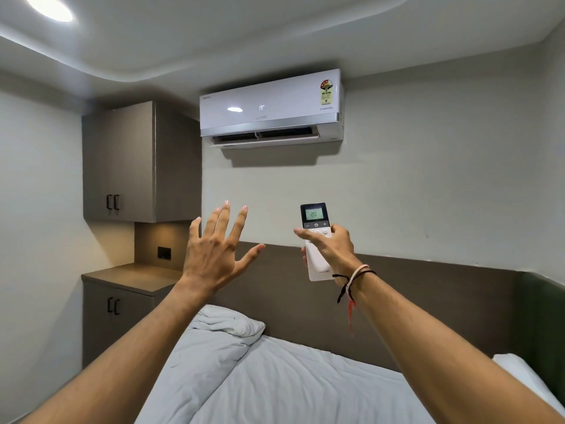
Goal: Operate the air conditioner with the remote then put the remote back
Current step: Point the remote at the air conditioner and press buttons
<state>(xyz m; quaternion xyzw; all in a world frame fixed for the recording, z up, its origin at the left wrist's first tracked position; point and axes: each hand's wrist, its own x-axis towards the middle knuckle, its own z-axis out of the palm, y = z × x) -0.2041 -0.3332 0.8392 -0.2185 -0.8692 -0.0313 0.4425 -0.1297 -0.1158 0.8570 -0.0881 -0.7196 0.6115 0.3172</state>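
Note:
A white wall-mounted air conditioner (271, 108) hangs high on the far wall; its panel shows 19 and its lower flap stands open. My right hand (331, 247) holds a white remote (315, 214) upright, pointed up toward the unit, with the thumb laid across its buttons. The remote's screen reads 20. My left hand (214, 249) is raised beside it, left of the remote, palm forward, fingers spread, holding nothing.
A bed with white sheets (290, 381) and a pillow (226, 322) lies below my arms against a brown headboard (428, 301). On the left stand a grey upper cabinet (122, 160) and a lower cabinet with a countertop (131, 276). A ceiling light (49, 7) glows top left.

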